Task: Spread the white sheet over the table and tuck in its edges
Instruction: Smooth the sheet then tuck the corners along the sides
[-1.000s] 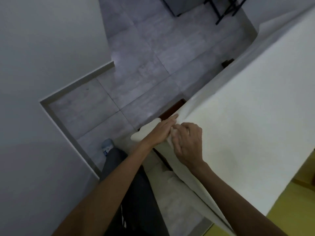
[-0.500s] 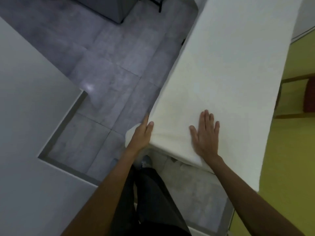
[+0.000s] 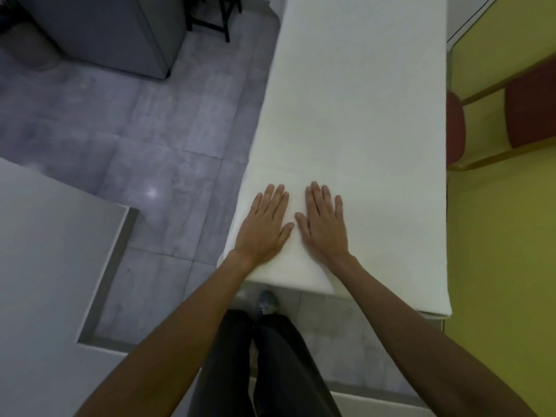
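Note:
The white sheet [image 3: 355,109] lies flat over the long table and covers its whole top; the table itself is hidden under it. My left hand [image 3: 264,224] rests palm down on the sheet near the near left corner, fingers apart. Beside it, almost touching at the thumbs, my right hand [image 3: 323,224] also lies flat and open on the sheet. Neither hand holds any cloth. The sheet's near edge [image 3: 301,281] wraps over the table end just above my legs.
A yellow wall [image 3: 505,236] runs along the table's right side, with a red-cushioned chair [image 3: 526,112] against it. A grey cabinet [image 3: 114,34] and a black stand [image 3: 210,19] stand at the back left. A white wall corner [image 3: 54,266] juts in at left. Grey tiled floor [image 3: 150,130] lies between.
Both hands left the sheet's corner, where they were pinching the cloth. The left hand came up from the table's left edge onto the top, beside the right hand. The view turned along the table.

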The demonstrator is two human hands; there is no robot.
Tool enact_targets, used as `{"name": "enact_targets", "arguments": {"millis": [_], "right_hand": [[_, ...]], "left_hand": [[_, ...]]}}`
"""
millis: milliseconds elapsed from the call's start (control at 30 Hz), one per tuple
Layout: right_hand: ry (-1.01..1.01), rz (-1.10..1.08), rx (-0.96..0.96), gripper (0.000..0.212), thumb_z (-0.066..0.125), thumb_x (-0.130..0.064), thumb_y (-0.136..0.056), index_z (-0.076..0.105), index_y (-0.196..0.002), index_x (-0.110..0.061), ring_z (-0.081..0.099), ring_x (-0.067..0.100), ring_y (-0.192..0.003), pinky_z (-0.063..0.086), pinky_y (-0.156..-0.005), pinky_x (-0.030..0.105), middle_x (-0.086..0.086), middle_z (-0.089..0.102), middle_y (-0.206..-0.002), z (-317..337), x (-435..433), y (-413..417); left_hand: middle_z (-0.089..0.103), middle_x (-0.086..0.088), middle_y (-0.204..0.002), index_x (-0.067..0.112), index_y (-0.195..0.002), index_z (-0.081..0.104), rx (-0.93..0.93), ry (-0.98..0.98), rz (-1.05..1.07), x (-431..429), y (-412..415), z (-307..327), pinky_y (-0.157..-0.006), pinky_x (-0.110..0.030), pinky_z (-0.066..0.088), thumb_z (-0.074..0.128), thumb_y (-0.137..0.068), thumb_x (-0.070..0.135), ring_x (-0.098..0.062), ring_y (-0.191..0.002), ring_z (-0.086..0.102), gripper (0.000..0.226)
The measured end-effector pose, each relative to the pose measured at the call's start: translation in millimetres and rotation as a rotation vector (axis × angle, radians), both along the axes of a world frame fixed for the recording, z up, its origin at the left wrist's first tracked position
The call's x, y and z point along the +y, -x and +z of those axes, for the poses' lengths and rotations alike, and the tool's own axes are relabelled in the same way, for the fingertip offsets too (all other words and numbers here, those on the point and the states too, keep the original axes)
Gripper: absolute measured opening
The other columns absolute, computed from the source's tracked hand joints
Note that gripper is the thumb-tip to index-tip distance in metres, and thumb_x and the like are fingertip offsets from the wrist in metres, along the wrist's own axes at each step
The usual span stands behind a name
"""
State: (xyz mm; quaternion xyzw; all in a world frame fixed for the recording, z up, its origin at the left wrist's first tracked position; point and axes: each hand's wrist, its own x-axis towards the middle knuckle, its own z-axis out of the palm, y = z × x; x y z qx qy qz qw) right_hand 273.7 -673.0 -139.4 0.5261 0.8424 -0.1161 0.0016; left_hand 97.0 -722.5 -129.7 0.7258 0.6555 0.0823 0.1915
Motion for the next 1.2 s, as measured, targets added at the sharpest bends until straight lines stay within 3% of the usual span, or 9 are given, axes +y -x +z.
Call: {"name": "enact_targets", "arguments": {"millis": [267, 367, 533, 667, 867, 1033, 1200], "right_hand": [[-0.013, -0.280, -0.064, 0.073, 0.017, -0.054, -0.106, 0.010, -0.161, -0.007, 0.003, 0.028, -0.158, 0.001, -0.127, 0.052, 0.011, 0.008, -0.170, 8, 33, -119], [-0.003, -0.304, 0.027, 0.071, 0.019, -0.048, -0.106, 0.014, -0.160, -0.003, 0.007, 0.031, -0.157, 0.002, -0.127, 0.052, 0.016, 0.012, -0.169, 14, 42, -92], [-0.007, -0.133, 0.074, 0.064, 0.024, -0.040, -0.106, 0.019, -0.160, -0.006, 0.010, 0.028, -0.157, 0.007, -0.127, 0.054, 0.012, 0.016, -0.169, 6, 56, -22], [-0.054, -0.156, 0.030, 0.064, 0.028, -0.042, -0.107, 0.021, -0.160, -0.007, 0.013, 0.027, -0.157, 0.009, -0.126, 0.054, 0.010, 0.018, -0.169, 0, 57, -20], [-0.067, -0.215, -0.005, 0.064, 0.028, -0.044, -0.107, 0.025, -0.159, -0.006, 0.017, 0.028, -0.156, 0.011, -0.126, 0.054, 0.009, 0.020, -0.168, 0, 54, -12], [0.001, -0.597, 0.019, 0.068, 0.031, -0.043, -0.104, 0.027, -0.157, 0.000, 0.021, 0.036, -0.154, 0.012, -0.126, 0.053, 0.019, 0.024, -0.165, 16, 27, 57], [0.003, -1.007, 0.090, 0.064, 0.034, -0.035, -0.105, 0.026, -0.156, 0.003, 0.025, 0.036, -0.152, 0.019, -0.123, 0.056, 0.021, 0.025, -0.164, 22, -24, 153]], "left_hand": [[0.005, -0.013, -0.166, 0.004, -0.157, 0.013, 0.101, 0.023, -0.004, -1, -4, 5, -0.125, -0.047, 0.008, 0.029, -0.101, 0.040, -0.029, -0.154, -0.001, 0.068], [0.008, -0.018, -0.165, 0.001, -0.156, 0.016, 0.104, 0.007, -0.041, 21, -13, 12, -0.124, -0.052, 0.009, 0.031, -0.099, 0.034, -0.034, -0.153, 0.002, 0.068], [0.009, -0.016, -0.165, 0.002, -0.156, 0.015, 0.100, -0.029, -0.224, 92, -17, 5, -0.124, -0.049, 0.007, 0.020, -0.102, 0.036, -0.032, -0.153, 0.003, 0.065], [0.005, -0.011, -0.166, 0.006, -0.157, 0.012, 0.131, -0.087, -0.384, 111, 28, -5, -0.124, -0.049, 0.012, 0.026, -0.103, 0.042, -0.026, -0.154, 0.000, 0.066], [0.005, -0.009, -0.167, 0.009, -0.158, 0.009, 0.153, -0.012, -0.310, 135, 128, -2, -0.122, -0.054, 0.012, 0.026, -0.102, 0.049, -0.034, -0.153, 0.007, 0.071], [0.016, -0.019, -0.163, -0.002, -0.153, 0.022, 0.130, 0.009, -0.510, 147, 138, 20, -0.120, -0.056, 0.021, 0.032, -0.100, 0.041, -0.039, -0.150, 0.015, 0.069], [0.030, -0.020, -0.158, -0.001, -0.150, 0.034, 0.091, -0.043, -0.956, 147, 119, 25, -0.114, -0.055, 0.032, 0.034, -0.100, 0.027, -0.038, -0.148, 0.025, 0.057]]}}
